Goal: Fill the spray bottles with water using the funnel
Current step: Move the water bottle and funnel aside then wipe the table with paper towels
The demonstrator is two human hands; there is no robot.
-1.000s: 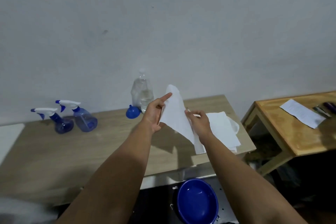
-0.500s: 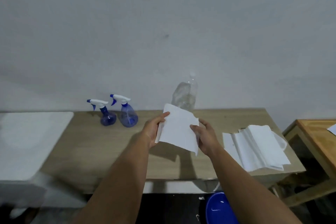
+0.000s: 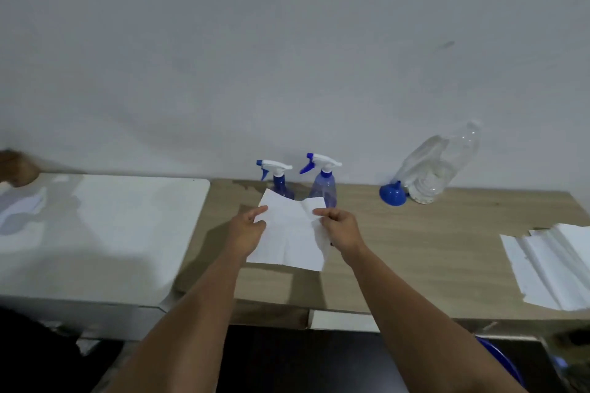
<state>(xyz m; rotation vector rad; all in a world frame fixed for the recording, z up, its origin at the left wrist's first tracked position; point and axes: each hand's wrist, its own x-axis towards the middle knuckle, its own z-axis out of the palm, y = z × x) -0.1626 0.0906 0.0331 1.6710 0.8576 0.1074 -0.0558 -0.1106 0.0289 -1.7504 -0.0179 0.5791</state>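
White paper towel (image 3: 292,234), both hands pinching

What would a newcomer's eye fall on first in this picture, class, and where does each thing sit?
First, the white paper sheet held up at the centre, the left hand and the right hand each gripping a side of it. Just behind it, two blue spray bottles stand against the wall on the wooden table. To their right, a blue funnel lies beside a clear water bottle.
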